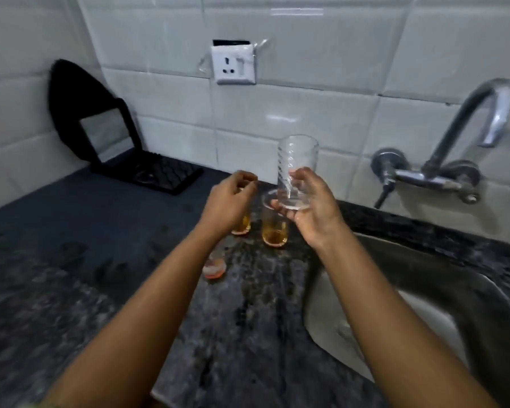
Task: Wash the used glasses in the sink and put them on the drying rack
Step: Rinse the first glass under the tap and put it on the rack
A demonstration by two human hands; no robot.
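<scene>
We hold an empty clear glass (297, 169) in our right hand (308, 210), fingers closed round its lower part and base, mouth up. It sits above the counter (71, 260), just left of the sink (424, 304), not yet under the tap (468, 128). The grip low on the glass leaves the rim free, probably for rinsing or for setting it down.

Our left hand (228, 201) is curled over the top of a second glass (242, 225), which stands on the counter with amber liquid in the bottom. Whether the fingers are clamped on the rim or only touching, we cannot tell.

A third glass (274, 231), also with amber dregs, stands just beside the second, partly behind the held one. A fourth (214, 267), showing reddish residue, stands nearer us, half hidden by the left forearm.

The black rack (162, 175) lies at the back left of the counter, well apart from the sink; it looks bare.

Judgement: dirty glasses are grouped by the sink edge for short carries. At least three remain unwashed.
</scene>
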